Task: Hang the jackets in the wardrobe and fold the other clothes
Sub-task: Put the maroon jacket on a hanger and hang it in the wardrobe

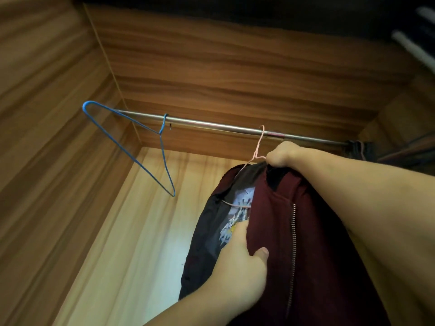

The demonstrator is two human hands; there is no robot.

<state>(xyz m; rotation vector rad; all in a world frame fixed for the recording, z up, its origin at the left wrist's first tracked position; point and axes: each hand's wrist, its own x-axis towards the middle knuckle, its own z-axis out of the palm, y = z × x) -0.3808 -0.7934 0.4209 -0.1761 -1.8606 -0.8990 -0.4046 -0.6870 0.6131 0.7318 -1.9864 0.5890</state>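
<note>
Nearest you, your left hand [237, 262] grips the open front edge of the soft maroon zip-up jacket [313, 231], thumb on the outer cloth and fingers tucked inside against the dark lining [207, 231]. Higher up, your right hand [280, 154] is closed on the collar, right at the neck of the thin pink wire hanger [258, 147], whose hook already sits over the steel wardrobe rail [211, 124] towards its right end.

The jacket looks limp and fairly heavy for such a thin hanger; it will likely sag and slide off a shoulder if let go unevenly. Hold it at the collar and front edge, as you do now, and settle each shoulder over the wire before you release. The metal zip [293, 236] adds weight on one side.

A bare blue wire hanger [162, 147] hangs near the rail's left end, well apart from the jacket.

Most of the pink hanger is buried in cloth, so you cannot tell whether both shoulders are seated. The printed patch [237, 215] inside is too blurred to read, the jacket's hem is cut off below, and the dark items at the rail's far right are unclear.
</note>
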